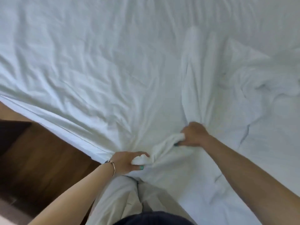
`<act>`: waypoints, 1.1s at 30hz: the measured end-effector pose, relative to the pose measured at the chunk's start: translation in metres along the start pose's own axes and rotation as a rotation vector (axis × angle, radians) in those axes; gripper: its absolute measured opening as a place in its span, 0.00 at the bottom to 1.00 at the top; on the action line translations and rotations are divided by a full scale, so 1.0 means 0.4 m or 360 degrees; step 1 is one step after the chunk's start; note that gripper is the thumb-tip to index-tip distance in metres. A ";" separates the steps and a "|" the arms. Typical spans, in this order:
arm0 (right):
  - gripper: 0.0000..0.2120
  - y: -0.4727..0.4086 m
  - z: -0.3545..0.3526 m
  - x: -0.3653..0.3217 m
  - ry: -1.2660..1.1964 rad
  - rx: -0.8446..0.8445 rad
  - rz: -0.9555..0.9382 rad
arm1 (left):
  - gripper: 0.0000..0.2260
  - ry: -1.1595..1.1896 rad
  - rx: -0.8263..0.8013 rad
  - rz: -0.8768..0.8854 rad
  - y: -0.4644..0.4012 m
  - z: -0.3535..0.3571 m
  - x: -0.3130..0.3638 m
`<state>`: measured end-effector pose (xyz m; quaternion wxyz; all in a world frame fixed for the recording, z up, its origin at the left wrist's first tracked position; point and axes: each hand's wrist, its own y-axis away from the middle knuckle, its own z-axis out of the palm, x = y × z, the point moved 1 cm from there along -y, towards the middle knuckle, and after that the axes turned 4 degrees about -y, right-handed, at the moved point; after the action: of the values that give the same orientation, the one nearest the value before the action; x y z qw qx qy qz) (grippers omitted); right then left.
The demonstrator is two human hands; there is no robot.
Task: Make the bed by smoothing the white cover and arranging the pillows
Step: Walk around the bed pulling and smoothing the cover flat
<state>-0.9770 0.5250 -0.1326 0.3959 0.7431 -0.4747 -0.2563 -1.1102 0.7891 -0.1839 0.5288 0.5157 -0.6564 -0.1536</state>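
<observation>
The white cover [113, 62] spreads wrinkled over the whole bed and fills most of the view. My left hand [128, 163], with a bracelet on the wrist, grips a bunched fold of the cover at the bed's near edge. A little further in and to the right, my right hand [193, 135] clutches another bunch of the same cloth. Long creases fan out from both fists. A thicker rumpled heap of the cover [266, 82] lies at the right. No pillow is in view.
A wooden floor [40, 159] shows at the lower left beside the bed's edge [65, 124]. A dark piece of furniture [11, 132] stands at the far left. My light trousers [123, 200] are against the bed below my hands.
</observation>
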 end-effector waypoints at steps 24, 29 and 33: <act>0.38 0.122 0.199 0.100 -0.0992 0.0631 0.0478 | 0.62 0.1929 0.0861 -0.0271 -0.446 -0.140 0.466; 0.32 0.380 0.373 0.174 -0.1276 0.0871 0.0631 | 0.47 0.1613 0.0594 0.0200 -0.398 0.018 0.719; 0.28 0.581 0.558 0.291 -0.2213 0.1147 0.0750 | 0.41 0.0987 0.0396 0.0864 -0.307 0.152 0.963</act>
<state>-1.2141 0.2873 -0.0636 -0.2088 0.3767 -0.8088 -0.4005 -1.0639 0.3932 -0.0931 0.6561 0.4059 -0.5919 0.2336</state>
